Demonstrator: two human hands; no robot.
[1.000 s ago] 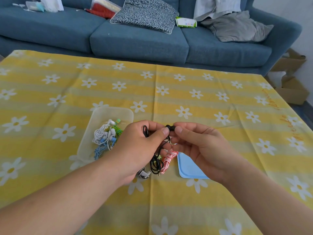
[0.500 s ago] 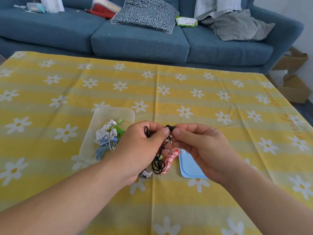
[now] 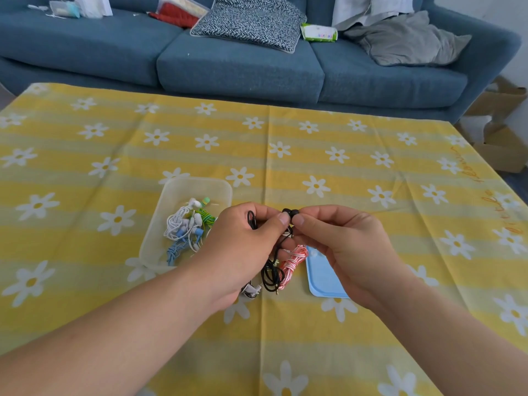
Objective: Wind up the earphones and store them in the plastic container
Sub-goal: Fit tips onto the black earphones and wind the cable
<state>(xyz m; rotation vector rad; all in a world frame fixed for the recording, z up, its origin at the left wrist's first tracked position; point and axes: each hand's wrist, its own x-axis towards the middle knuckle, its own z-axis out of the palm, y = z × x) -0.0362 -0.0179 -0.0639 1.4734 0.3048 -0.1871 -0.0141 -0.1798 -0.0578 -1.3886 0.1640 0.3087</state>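
Observation:
My left hand (image 3: pixel 243 247) and my right hand (image 3: pixel 340 241) are held together above the table, both pinching black earphones (image 3: pixel 271 274). The two black buds sit between my thumbs at the top, and the cable hangs in loops below. A clear plastic container (image 3: pixel 171 192) lies just left of my left hand, holding several wound earphones in white, green and blue. A red-and-white wound earphone (image 3: pixel 293 262) lies on the cloth under my hands. A white earphone (image 3: pixel 251 290) peeks out below my left hand.
A light blue lid (image 3: pixel 321 277) lies flat under my right hand. The table wears a yellow daisy tablecloth (image 3: pixel 371 172). A blue sofa (image 3: pixel 243 67) with cushions and clutter stands behind the far edge. Cardboard boxes (image 3: pixel 503 144) sit at the right.
Both hands stay together on the black earphones with hardly any shift. The view has drifted slightly, so the table and container appear a little lower.

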